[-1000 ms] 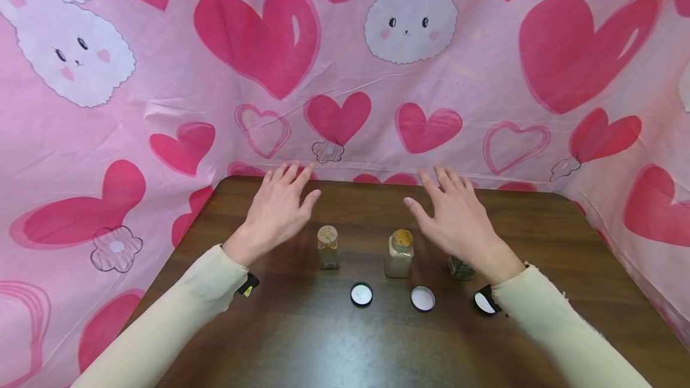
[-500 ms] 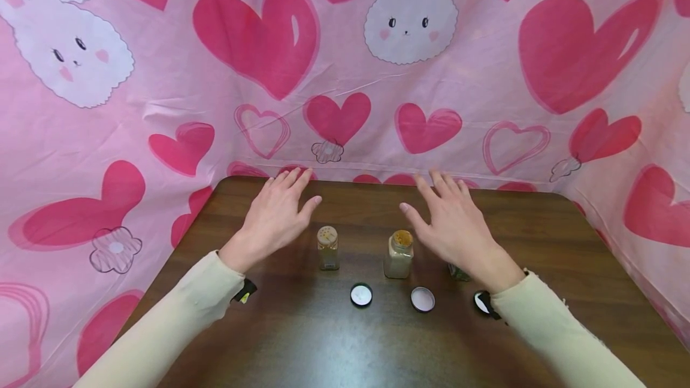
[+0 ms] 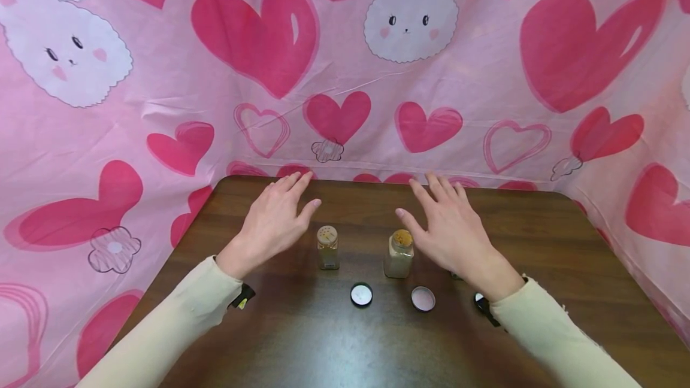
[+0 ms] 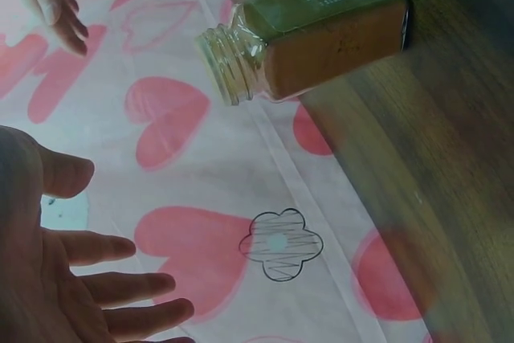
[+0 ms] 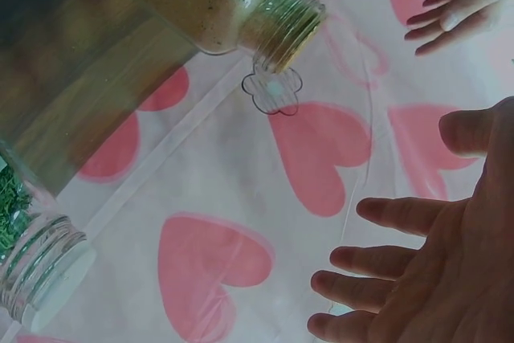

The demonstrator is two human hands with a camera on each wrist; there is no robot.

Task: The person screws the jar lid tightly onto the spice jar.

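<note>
Left hand (image 3: 272, 220) and right hand (image 3: 453, 232) hover over the wooden table (image 3: 269, 340), fingers straight, slightly apart, gripping nothing; it looks to me like a poised pause, no grip taken; the shaker jar (image 3: 328, 253) stands upright just beside the left thumb, the middle jar (image 3: 399, 260) upright near the right thumb; nearer the person lie the left lid (image 3: 362, 296), middle lid (image 3: 423, 300) and right lid (image 3: 479, 298); picking anything up would call for a lowered hand and a gentle pinch, since a knocked jar might spill; the green-flake jar (image 5: 36, 267) is nearly all behind the right wrist from above, cut off in the right wrist view; a black strap (image 3: 488, 311) half covers the right lid; whether that yellowish middle top has holes, I can't tell.
</note>
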